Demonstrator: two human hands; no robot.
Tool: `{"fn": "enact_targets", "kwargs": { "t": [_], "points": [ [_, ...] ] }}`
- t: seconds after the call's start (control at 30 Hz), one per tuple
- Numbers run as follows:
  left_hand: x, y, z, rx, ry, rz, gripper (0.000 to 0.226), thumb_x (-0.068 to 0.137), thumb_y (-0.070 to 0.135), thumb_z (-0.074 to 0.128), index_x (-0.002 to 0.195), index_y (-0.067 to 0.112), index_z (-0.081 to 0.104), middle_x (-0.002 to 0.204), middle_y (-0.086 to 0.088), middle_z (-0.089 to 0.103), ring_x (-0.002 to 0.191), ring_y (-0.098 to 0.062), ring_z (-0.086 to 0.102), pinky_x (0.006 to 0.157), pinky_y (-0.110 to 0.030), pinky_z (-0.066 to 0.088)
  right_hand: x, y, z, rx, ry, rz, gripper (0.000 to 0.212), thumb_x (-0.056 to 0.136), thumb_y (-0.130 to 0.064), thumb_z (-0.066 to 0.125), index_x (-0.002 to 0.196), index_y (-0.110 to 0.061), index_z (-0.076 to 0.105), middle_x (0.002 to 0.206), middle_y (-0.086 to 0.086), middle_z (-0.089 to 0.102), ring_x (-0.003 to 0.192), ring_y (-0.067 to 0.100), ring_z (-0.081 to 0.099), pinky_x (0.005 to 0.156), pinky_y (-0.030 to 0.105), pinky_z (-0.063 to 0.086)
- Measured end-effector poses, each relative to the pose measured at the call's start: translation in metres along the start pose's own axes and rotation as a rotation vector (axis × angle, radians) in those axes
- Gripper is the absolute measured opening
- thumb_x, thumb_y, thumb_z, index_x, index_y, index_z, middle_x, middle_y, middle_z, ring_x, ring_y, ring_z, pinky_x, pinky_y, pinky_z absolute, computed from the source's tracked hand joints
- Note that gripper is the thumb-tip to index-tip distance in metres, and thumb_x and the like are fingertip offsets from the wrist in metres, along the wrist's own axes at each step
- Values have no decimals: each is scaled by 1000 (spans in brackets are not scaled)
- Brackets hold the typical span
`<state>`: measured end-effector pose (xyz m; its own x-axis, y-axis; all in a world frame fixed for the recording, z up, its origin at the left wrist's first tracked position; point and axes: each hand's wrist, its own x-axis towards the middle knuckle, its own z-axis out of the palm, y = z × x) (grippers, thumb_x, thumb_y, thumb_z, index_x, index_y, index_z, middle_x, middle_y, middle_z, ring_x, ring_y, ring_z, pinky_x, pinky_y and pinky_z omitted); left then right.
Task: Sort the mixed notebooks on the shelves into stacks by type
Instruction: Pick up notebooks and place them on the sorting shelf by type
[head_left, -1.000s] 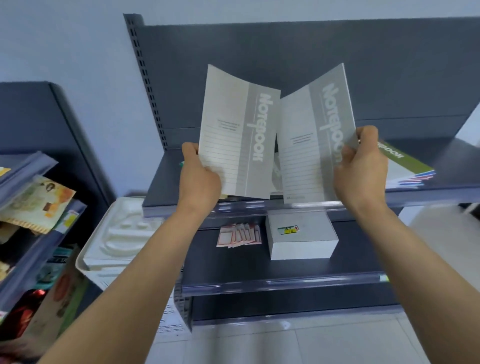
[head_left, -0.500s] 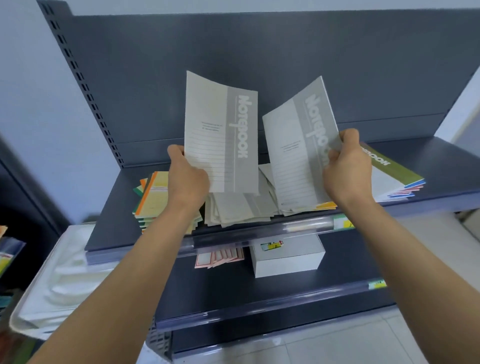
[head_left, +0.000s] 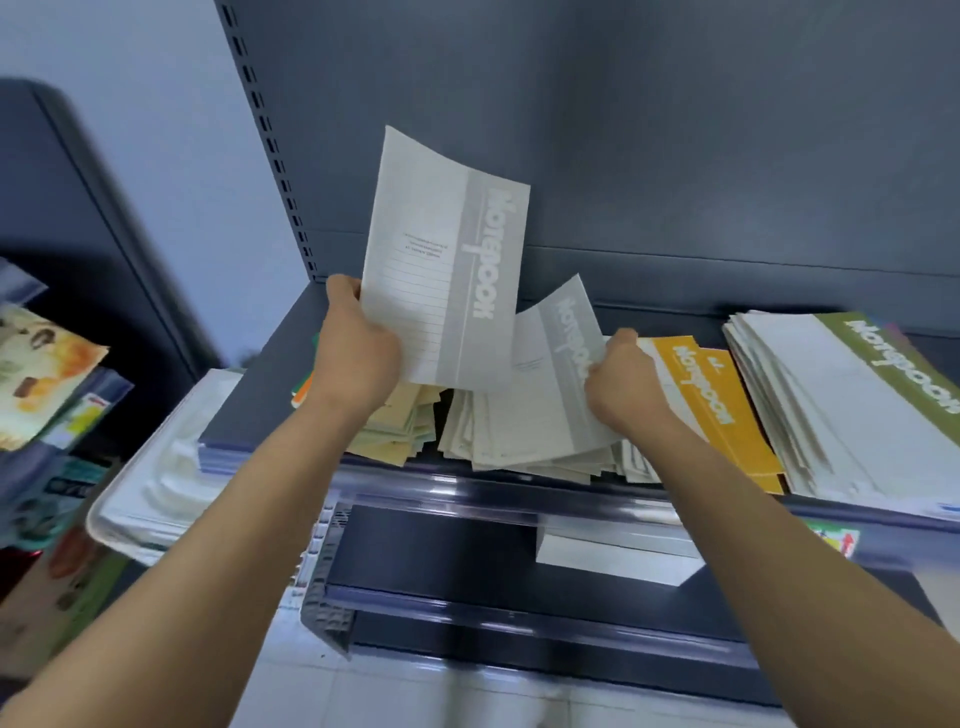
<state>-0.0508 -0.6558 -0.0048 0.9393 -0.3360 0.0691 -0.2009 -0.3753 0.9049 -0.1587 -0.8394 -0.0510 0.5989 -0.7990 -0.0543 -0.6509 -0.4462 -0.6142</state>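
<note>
- I see a white moulded tray (head_left: 156, 467) at left, beside colourful packets (head_left: 47, 374) on a dark rack (head_left: 62, 182).
- A white box (head_left: 613, 564) sits lower down, near a colourful label (head_left: 836, 540).

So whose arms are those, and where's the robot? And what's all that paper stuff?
There is no robot here. Those are a person's two arms, and every picture comes from one camera worn on their head, so you look down just as they do. They are sorting notebooks on a dark shelf. The left hand grips a grey notebook and holds it up. The right hand grips another grey notebook, down low by a messy grey pile. To the left of that pile lies a yellowish pile. To its right are an orange notebook and a tall stack with a green stripe on top. On the shelf below sits a white box.
</note>
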Motion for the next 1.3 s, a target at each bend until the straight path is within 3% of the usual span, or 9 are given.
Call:
{"fn": "enact_targets", "kwargs": {
  "t": [0.1, 0.27, 0.43, 0.6, 0.7, 0.8, 0.97, 1.13, 1.3],
  "points": [
    [2, -5, 5, 48, -13, -20, 35, 83, -15, 27, 87, 20, 34, 78, 2, 40, 74, -17, 41, 54, -24, 33, 11, 5, 11, -154, -68, 12, 37, 92, -9, 51, 125, 2, 39, 124, 22, 52, 111, 38, 53, 80, 36, 42],
    [-2, -3, 23, 173, -77, -63, 29, 84, -8, 32, 106, 11, 35, 80, -2, 45, 66, -16, 45, 55, -30, 37, 26, 9, -5, -347, -22, -44, 30, 89, -9, 53, 116, 2, 46, 116, 21, 56, 105, 37, 56, 71, 33, 40],
    [-4, 8, 60, 278, -215, -49, 24, 86, -4, 35, 107, 7, 36, 79, 0, 46, 73, -21, 48, 56, -31, 34, 35, -10, -52, -273, 108, -299, 23, 92, -19, 52, 110, -5, 50, 104, 17, 59, 93, 34, 53, 69, 31, 38],
    [-7, 8, 95, 541, -277, -43, 46, 90, -2, 38, 134, -5, 28, 116, -18, 55, 104, -33, 54, 71, -31, 37, 31, -13, -80, -176, 108, -391, 20, 91, -22, 52, 106, -9, 54, 95, 11, 63, 92, 31, 55, 81, 41, 49],
    [-5, 0, 106, 747, -257, 7, 43, 89, -5, 38, 131, -9, 30, 117, -22, 56, 106, -35, 57, 70, -32, 39, 27, -12, -91, -153, 104, -416, 20, 92, -23, 52, 108, -12, 55, 96, 9, 63, 92, 30, 56, 82, 40, 49],
    [-9, -2, 108, 980, -219, 93, 30, 87, -6, 43, 117, -6, 43, 111, -19, 59, 100, -33, 61, 67, -30, 43, 24, -16, -98, -131, 100, -468, 18, 91, -22, 53, 106, -11, 56, 94, 9, 63, 91, 29, 57, 82, 39, 49],
    [-17, 0, 100, 1253, -108, 194, 38, 83, 5, 55, 120, 2, 45, 120, -16, 49, 110, -30, 49, 84, -33, 42, 12, -40, -99, -93, 86, -589, 19, 91, -23, 53, 106, -12, 58, 94, 8, 64, 93, 29, 55, 84, 40, 47],
    [-20, 9, 55, 1142, 148, 340, 29, 89, 14, 55, 116, 7, 49, 113, -14, 50, 104, -33, 48, 79, -37, 36, -6, -72, -81, -80, 10, -768, 23, 93, -25, 52, 112, -13, 57, 105, 5, 61, 100, 26, 54, 88, 38, 44],
    [-42, 16, -14, 993, 426, 422, 17, 71, 1, 69, 87, 0, 62, 81, -19, 57, 71, -37, 55, 61, -36, 36, -38, -109, -62, -78, -21, -996, 27, 94, -26, 51, 118, -14, 55, 114, 4, 56, 109, 23, 50, 90, 35, 39]
  ]
}}
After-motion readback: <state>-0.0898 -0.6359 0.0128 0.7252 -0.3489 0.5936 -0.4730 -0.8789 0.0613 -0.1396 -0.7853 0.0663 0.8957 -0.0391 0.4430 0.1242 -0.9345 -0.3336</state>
